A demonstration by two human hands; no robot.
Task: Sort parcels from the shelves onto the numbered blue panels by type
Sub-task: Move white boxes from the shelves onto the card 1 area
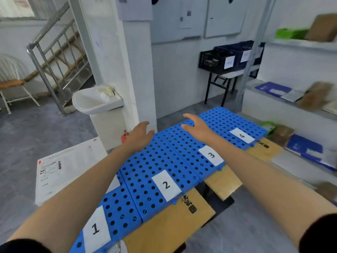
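Note:
Blue perforated panels [145, 172] run diagonally in a row, with white labels 1 [95, 228], 2 [166, 184], 3 [211, 155] and 4 [242, 136]. Nothing lies on them. My left hand [140, 133] hovers past the far edge of panel 2, fingers apart and empty. Over the far part of panel 3, my right hand [196, 126] is also open and empty. White shelves [291, 106] on the right hold parcels: a blue envelope [273, 88], a brown box [315, 96], a green bag [290, 32], another blue envelope [306, 148].
Brown cardboard boxes [169, 221] support the panels. A white labelled carton [63, 167] lies on the floor at left. A sink [94, 101] and pillar stand beyond the panels. Black crates [224, 59] sit on a folding table at the back. Stairs and a chair are far left.

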